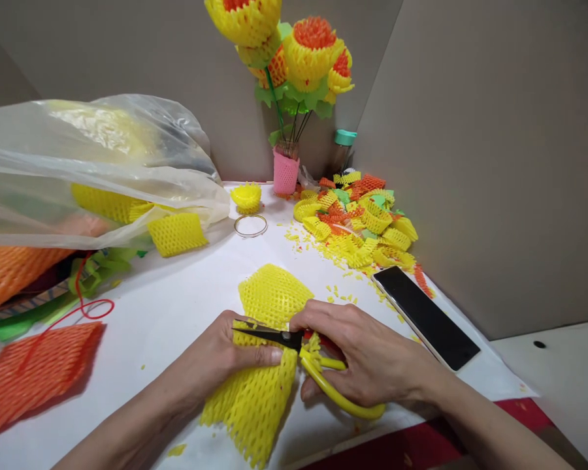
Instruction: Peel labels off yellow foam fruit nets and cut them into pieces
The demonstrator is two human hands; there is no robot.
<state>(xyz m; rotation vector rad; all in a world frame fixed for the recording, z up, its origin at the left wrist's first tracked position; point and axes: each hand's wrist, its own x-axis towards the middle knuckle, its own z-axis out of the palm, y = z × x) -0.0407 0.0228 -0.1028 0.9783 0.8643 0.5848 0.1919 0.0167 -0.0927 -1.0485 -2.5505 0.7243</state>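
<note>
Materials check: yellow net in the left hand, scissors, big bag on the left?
Yellow net: probably foamed plastic, matte; puffy diamond mesh. Scissors: dark blades, likely metal; smooth yellow handles, plastic-looking, maybe a coating. Bag: thin plastic film, glossy, semi-clear; wrinkles, highlights, contents showing through.

Yellow foam netting point(255, 411) is pinched by the left hand point(228, 351), and yellow-handled scissors point(290, 339) are held across it by the right hand point(362, 346). Whether the netting is one piece or two cannot be told. A black-screened phone point(426, 318) is laid near heaped foam scraps point(372, 219); foam flowers point(313, 55) are stood in a pink-netted jar point(285, 173), and a plastic bag point(142, 153) is seen at far left.
</note>
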